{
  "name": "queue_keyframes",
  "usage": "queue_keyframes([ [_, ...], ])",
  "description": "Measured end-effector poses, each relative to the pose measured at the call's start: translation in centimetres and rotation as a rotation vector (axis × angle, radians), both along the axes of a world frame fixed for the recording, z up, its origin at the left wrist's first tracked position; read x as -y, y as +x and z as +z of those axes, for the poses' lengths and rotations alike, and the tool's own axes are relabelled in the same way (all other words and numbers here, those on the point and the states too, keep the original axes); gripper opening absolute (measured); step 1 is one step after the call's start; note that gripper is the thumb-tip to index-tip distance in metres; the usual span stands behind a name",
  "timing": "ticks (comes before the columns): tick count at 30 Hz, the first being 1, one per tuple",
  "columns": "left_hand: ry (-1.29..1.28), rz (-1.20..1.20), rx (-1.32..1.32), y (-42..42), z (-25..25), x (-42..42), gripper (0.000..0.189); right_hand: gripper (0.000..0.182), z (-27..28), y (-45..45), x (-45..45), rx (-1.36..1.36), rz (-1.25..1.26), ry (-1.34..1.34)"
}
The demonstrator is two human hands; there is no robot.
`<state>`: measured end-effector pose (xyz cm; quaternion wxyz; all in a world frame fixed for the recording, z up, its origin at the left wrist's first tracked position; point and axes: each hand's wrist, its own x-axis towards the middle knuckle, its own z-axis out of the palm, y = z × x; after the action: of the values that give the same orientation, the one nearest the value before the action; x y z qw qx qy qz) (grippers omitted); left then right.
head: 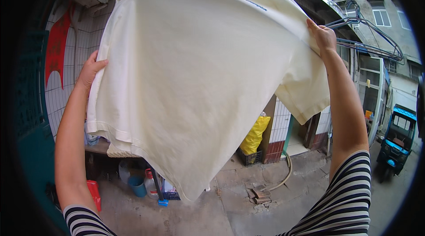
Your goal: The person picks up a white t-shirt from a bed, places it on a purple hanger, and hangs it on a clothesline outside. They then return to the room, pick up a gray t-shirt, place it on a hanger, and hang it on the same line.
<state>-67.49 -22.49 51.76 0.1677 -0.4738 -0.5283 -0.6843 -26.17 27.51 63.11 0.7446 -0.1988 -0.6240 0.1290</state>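
Observation:
A cream short-sleeved T-shirt (206, 70) is spread out in front of me, its upper part cut off by the picture's top edge. Small blue lettering runs across the chest. My left hand (91, 70) grips the shirt's left edge, thumb on the near side. Up at the right, my right hand (322, 36) pinches the cloth near the shoulder and sleeve (307, 100), which droops below it. The shirt's lower hem slants down to a point over the paving. Just behind my right hand hang several wire clothes hangers (362, 20).
Under a table at left stand a blue bucket (136, 185) and plastic jugs (151, 183). A yellow bag (255, 133) sits in a black crate (249, 158). A hose (288, 173) lies by loose bricks (260, 196). A three-wheeled vehicle (396, 143) is at far right.

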Motion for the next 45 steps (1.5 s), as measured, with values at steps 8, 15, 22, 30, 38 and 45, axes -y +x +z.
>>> queue_keyframes([
  [8, -0.173, -0.131, 0.323, -0.2, -14.7, -3.2, 0.051, 0.060, -2.3, -1.0, -3.6, 0.183, -0.319, 0.128],
  [15, -0.111, -0.215, 0.383, 0.6, -22.2, -4.8, 0.056, 0.061, -5.6, -0.3, -5.6, -0.063, -0.664, 0.217],
  [22, -0.240, -0.150, 0.302, 0.3, -30.2, -4.6, 0.030, 0.068, -19.6, 0.8, -2.2, 0.101, -0.251, 0.131],
  [30, -0.356, -0.445, 0.222, 7.1, -34.3, -10.7, 0.076, 0.078, -32.6, 6.3, -6.0, 0.134, -0.303, -0.245],
  [38, -0.276, -0.367, 0.242, 8.2, -35.9, -13.7, 0.052, 0.071, -42.6, 4.3, -2.3, 0.152, 0.228, -0.702],
  [45, -0.199, -0.297, 0.525, 6.8, -36.9, -11.2, 0.028, 0.033, -46.5, 3.6, 0.5, 0.371, 0.558, -1.028],
])
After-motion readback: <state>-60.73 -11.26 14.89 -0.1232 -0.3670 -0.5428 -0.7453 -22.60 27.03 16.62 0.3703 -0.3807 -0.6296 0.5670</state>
